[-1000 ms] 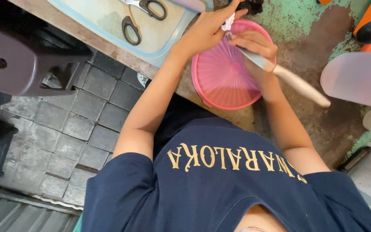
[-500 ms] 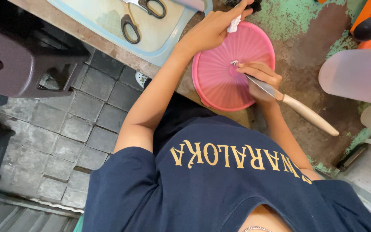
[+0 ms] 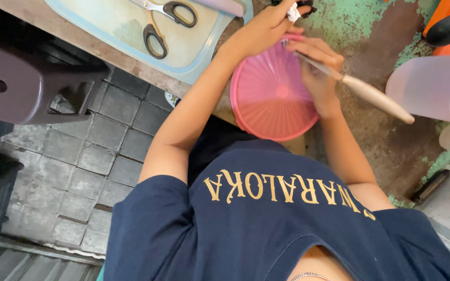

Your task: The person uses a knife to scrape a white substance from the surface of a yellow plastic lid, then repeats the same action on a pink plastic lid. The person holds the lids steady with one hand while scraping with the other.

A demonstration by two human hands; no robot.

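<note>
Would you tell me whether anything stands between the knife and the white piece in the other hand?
Nothing visible does: the knife in the right hand reaches close to the white piece pinched in the left hand at the bowl rim.

White bit (image 3: 291,11) in left fingers (image 3: 282,15), maybe garlic; partly hidden

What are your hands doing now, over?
Left hand pinching small white piece. Right hand gripping pale wooden-handled knife over round pink ribbed plastic basin. Black-handled scissors lie aside on pale blue tray.

Black-handled scissors (image 3: 163,25) lie on a pale tray (image 3: 111,31); a dark stool (image 3: 24,83) stands beside it.
</note>
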